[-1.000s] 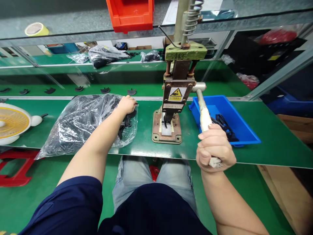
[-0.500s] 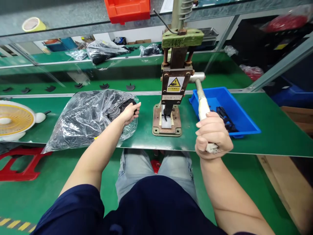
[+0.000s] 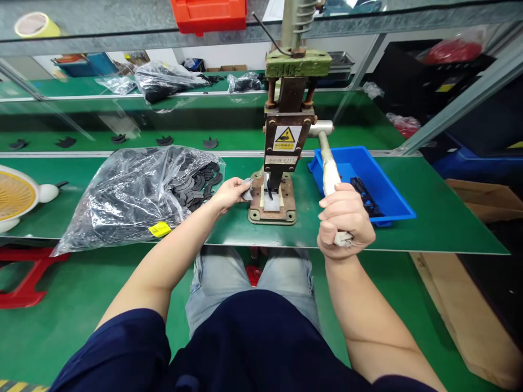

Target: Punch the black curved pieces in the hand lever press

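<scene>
My left hand [image 3: 232,194] pinches a dark grey curved plastic piece [image 3: 247,190] just left of the base of a hand press [image 3: 286,133]. Wrapped around the press's lever handle [image 3: 330,174] is my right hand [image 3: 347,220]; the grip is bound in pale tape. A dark part [image 3: 270,193] shows under the ram, on the light plate of the press base. Left of the press lies a clear plastic bag [image 3: 118,190], its mouth open on many similar curved pieces [image 3: 196,185].
A blue bin [image 3: 402,204] with black parts stands right of the press, behind my right hand. Several curved pieces [image 3: 164,140] line the conveyor strip at the back. A fan [image 3: 18,198] sits at the left; a red bin [image 3: 208,13] is on the shelf above.
My left hand has moved right from the bag's mouth to beside the press base, now with a curved piece in its fingers. My right hand stays on the lever. The view has shifted slightly.
</scene>
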A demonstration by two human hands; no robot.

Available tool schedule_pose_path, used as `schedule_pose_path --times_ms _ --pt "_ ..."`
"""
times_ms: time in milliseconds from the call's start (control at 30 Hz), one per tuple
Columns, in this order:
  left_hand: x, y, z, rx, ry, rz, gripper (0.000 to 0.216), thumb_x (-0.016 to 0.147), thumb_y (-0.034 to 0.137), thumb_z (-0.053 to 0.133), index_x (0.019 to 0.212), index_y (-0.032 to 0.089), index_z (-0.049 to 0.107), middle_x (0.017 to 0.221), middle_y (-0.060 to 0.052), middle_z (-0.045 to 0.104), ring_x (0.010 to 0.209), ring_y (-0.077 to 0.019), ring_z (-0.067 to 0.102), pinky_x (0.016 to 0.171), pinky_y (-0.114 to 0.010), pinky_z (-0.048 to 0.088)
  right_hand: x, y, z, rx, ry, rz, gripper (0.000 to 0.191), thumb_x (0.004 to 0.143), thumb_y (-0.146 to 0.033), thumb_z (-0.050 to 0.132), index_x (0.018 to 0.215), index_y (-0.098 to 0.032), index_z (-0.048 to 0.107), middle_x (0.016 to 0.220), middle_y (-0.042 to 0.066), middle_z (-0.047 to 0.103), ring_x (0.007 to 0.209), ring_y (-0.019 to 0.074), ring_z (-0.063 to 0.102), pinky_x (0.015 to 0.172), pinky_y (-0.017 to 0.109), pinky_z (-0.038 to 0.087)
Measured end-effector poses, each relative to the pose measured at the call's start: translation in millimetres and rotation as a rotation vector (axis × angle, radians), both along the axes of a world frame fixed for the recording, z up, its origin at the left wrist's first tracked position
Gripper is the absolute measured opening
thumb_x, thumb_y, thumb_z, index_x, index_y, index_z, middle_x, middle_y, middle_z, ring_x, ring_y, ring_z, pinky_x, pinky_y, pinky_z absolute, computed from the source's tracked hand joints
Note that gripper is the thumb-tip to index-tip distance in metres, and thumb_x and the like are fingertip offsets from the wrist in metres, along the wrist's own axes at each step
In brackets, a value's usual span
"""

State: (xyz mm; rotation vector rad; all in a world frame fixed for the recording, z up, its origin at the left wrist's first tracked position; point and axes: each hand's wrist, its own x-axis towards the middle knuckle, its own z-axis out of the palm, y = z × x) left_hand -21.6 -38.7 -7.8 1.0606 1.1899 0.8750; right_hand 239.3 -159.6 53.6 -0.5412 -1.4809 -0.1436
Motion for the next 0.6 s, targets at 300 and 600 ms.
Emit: schedule_pose_path --times_ms 300,600 --pt "15.3 5.9 -3.0 0.069 0.19 -0.182 0.029 0.099 0.036 0.078 0.091 0.019 0.056 0.06 0.001 0.066 0.048 -0.0111 0.062 0.052 -0.022 0.048 0.1 -1.5 -1.7 -0.022 0.006 -0.019 0.024 0.089 -0.036 0.067 0.071 -0.027 0.056 0.066 -0.006 0.063 0.075 0.0159 0.07 0.103 0.055 0.057" --pt "19.1 17.7 -7.5 0.201 0.302 -0.26 0.025 0.096 0.037 0.078 0.085 0.017 0.069 0.062 0.0 0.064 0.05 -0.0118 0.058 0.05 -0.023 0.044 -1.3 -1.0 -1.4 -0.016 0.006 -0.061 0.021 0.089 -0.037 0.066 0.073 -0.029 0.056 0.064 -0.006 0.062 0.072 0.0178 0.069 0.103 0.057 0.058"
